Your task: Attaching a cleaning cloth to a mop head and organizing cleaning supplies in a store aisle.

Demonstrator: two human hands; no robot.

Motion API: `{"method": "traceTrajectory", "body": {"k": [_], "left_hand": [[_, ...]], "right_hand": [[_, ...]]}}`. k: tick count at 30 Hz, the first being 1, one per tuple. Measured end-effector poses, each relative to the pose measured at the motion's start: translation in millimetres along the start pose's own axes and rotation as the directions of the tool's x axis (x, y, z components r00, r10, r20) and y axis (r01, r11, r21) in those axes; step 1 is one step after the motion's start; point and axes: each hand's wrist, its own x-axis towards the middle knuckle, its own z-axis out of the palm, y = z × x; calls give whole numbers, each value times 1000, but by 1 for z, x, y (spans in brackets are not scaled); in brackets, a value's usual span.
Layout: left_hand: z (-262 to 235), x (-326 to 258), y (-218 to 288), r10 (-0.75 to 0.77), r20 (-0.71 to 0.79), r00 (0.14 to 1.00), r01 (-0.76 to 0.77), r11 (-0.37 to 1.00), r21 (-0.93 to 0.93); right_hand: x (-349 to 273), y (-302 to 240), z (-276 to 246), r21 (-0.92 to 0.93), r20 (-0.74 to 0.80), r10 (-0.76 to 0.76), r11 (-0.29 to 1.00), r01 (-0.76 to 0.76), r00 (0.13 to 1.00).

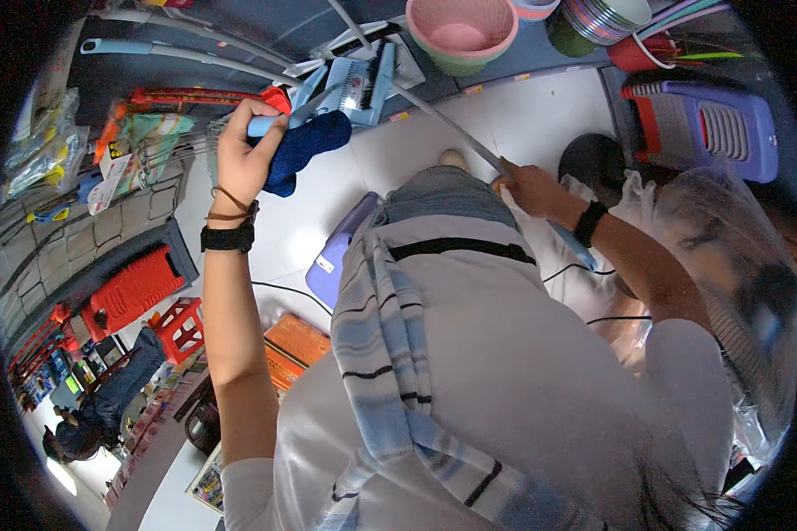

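Note:
My left hand (243, 146) is raised at upper left, its fingers closed round a light blue handle (263, 126). A crumpled navy cloth (308, 152) hangs against that hand; whether the fingers also pinch it, I cannot tell. Right of centre, my right hand (540, 190) is wrapped round a long grey pole (447, 124). The pole slants up and left to a light blue toothed dustpan (350, 84) and a brush with dark bristles (381, 75). A blue grip (571, 246) shows just below my right hand.
Pink and green baskets (462, 31) and stacked bowls (607, 18) stand on a shelf ahead. Purple plastic stools (726, 128) are at right, near clear plastic wrapping (726, 221). Red stools (133, 292) and packaged goods (150, 142) line the left. Another person (106, 407) is lower left.

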Motion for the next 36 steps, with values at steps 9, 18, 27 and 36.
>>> {"method": "traceTrajectory", "body": {"k": [9,18,27,36], "left_hand": [[4,1,4,19,-53,998,-17,999,31],[3,-6,1,-21,-50,999,20,1000,-13],[3,-18,4,-23,-121,992,20,999,-25],[5,-25,-8,-317,-173,932,162,794,-586]], "right_hand": [[32,-8,17,-101,-58,-122,988,115,991],[-12,54,36,59,-245,-198,974,218,949],[18,-2,27,-155,-60,-111,983,100,992],[-18,30,7,201,-46,-63,977,71,997]]}}
